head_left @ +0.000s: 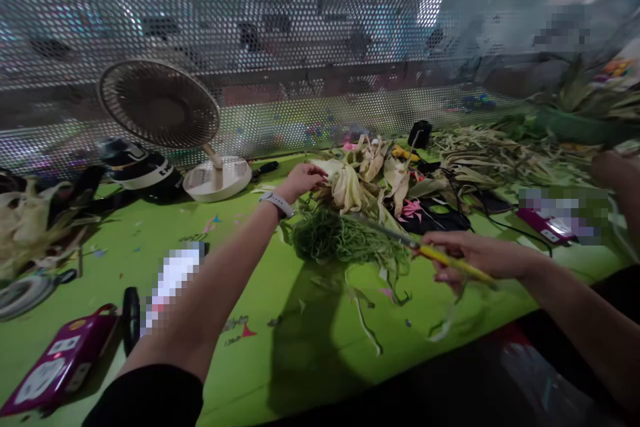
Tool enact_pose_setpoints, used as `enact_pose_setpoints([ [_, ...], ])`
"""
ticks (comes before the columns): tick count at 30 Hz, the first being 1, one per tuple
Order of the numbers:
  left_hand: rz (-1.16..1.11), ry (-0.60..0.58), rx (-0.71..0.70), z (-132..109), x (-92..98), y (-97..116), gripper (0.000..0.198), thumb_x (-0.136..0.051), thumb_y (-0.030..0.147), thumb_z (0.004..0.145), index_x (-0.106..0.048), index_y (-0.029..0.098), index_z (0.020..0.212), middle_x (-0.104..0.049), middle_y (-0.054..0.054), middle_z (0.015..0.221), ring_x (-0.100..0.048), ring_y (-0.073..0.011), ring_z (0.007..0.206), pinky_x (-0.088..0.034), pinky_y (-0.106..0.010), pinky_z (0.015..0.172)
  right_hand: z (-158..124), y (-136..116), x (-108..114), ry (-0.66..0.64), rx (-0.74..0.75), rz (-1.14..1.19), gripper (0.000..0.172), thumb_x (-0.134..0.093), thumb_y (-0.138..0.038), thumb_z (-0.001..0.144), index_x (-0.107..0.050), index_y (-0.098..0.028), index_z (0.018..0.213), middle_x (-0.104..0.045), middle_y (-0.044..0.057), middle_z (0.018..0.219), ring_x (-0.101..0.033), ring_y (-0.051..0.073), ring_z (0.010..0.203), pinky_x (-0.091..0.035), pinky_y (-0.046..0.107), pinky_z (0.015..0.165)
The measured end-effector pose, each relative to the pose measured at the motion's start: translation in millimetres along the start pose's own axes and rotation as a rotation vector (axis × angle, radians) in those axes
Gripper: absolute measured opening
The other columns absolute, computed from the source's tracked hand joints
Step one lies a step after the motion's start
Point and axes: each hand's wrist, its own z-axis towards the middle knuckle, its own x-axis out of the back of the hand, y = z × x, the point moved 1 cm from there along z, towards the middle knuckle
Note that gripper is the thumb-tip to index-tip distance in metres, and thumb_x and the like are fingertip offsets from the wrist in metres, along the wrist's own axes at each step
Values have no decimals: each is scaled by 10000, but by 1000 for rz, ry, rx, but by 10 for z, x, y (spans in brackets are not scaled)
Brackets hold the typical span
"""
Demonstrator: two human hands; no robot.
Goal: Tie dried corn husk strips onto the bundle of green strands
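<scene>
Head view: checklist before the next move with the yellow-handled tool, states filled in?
1. Grip: right hand closed on yellow-handled tool: ok.
2. Tool's thin metal end over heap of shredded green strands: ok.
3. Spacing: left hand on pile of pale dried leaves, apart from the metal end: ok.
4. Left hand gripping a leaf: cannot tell.
5. Tool's kind, blade or not: cannot tell, blurred.

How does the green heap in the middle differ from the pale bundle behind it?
The green heap is fine, tangled strands; the pale bundle is broad, whole leaves. The heap lies by the tip of the yellow-handled tool held in the right hand; the left hand touches the bundle. Both lie on the green table.
</scene>
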Motion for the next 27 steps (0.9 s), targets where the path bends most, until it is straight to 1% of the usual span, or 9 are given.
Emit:
enact_pose_setpoints([
  [3,181,22,-225,-85,-82,-14,121,-582,72,691,-639,139,774,-665,-35,761,-592,-133,691,-493,-297,728,44,128,17,200,-121,200,365,-691,-400,708,-506,-226,969,-522,-63,626,-447,70,370,-370,182,306],
  [7,505,237,-694,-548,-296,-63,191,-551,190,797,-627,149,967,-655,-87,975,-579,-202,949,-460,-375,885,68,124,35,389,-74,341,462,-741,-398,678,-437,-236,985,-467,-94,583,-400,47,318,-361,165,275],
  [9,575,100,-876,-833,-456,-130,245,-513,251,857,-597,150,1063,-638,-104,1057,-556,-208,1035,-440,-369,927,66,61,34,419,-8,373,485,-753,-412,666,-427,-229,976,-491,-83,603,-402,40,326,-360,162,279],
  [11,640,-72,-960,-1039,-602,-220,373,-509,313,873,-516,138,1202,-618,-126,1122,-560,-214,1049,-452,-352,905,71,-12,35,418,19,380,501,-757,-427,652,-428,-222,970,-491,-84,597,-404,41,332,-358,162,280],
  [14,796,-195,-982,-1109,-694,-357,273,-386,265,925,-576,158,1088,-663,-58,829,-602,-171,765,-468,-299,731,59,-83,82,308,-37,362,521,-745,-445,655,-431,-226,1008,-457,-112,537,-371,39,307,-331,158,273],
  [17,879,-253,-1009,-974,-562,-428,292,-334,197,916,-623,165,951,-644,-37,715,-576,-160,678,-444,-293,696,-58,-63,215,160,-127,227,586,-730,-442,678,-433,-233,1138,-507,-95,545,-385,44,322,-307,150,293],
  [21,718,69,-774,-729,-142,-393,240,-394,261,903,-616,173,925,-671,-56,837,-574,-176,735,-442,-308,708,-362,66,390,69,-185,-65,679,-751,-403,661,-466,-216,1248,-616,-12,674,-500,86,467,-343,169,389],
  [24,548,343,-469,-612,134,-383,184,-439,268,881,-590,172,923,-618,-16,783,-535,-148,684,-427,-283,677,-613,216,440,21,-204,-156,622,-747,-391,659,-531,-234,1221,-606,-10,656,-515,108,505,-356,199,445],
  [27,508,450,-361,-583,243,-436,219,-371,250,894,-560,138,895,-567,-24,736,-503,-149,664,-417,-286,641,-835,402,480,106,-280,-118,536,-723,-369,672,-568,-247,1170,-602,2,628,-515,118,482,-361,227,451],
])
